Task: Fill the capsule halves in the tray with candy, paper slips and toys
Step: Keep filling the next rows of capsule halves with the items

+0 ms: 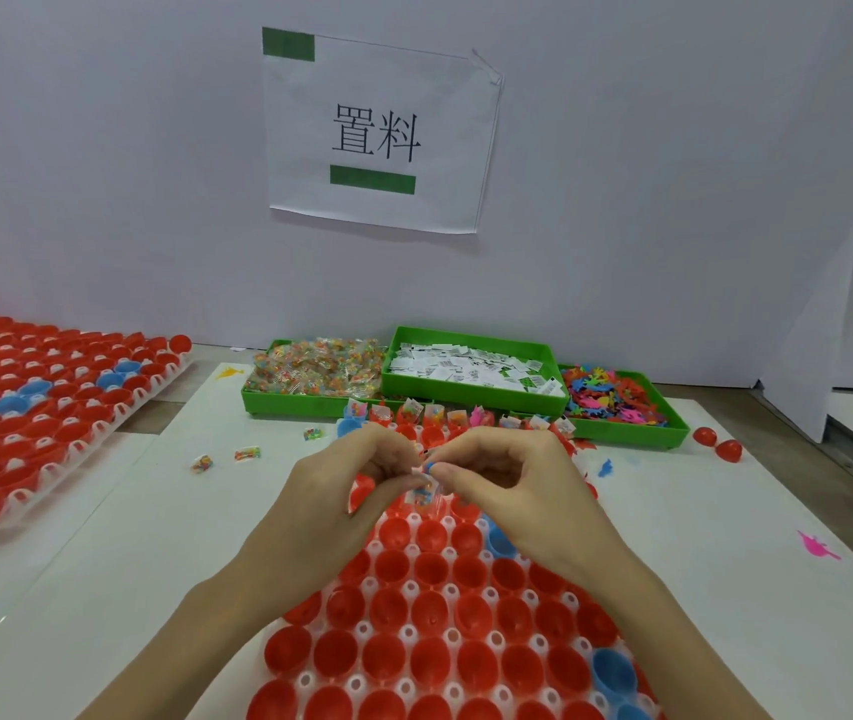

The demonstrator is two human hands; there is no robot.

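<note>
A white tray (408, 634) of red and a few blue capsule halves (429, 613) lies in front of me. Its far row (458, 417) holds candy bags, slips and toys. Above the tray's upper middle, my left hand (330, 493) and my right hand (507, 485) meet fingertip to fingertip. Together they pinch a small clear candy bag (423, 495) with a blue toy piece at the fingertips. Three green bins stand behind: candy bags (317, 368), paper slips (466, 366), plastic toys (616, 397).
A second tray of filled red capsules (44, 407) sits at the left. Loose candy bags (247, 453) lie on the white mat, with two red capsule halves (718, 444) and a pink toy (816, 545) at the right. A white wall with a paper sign (377, 132) stands behind.
</note>
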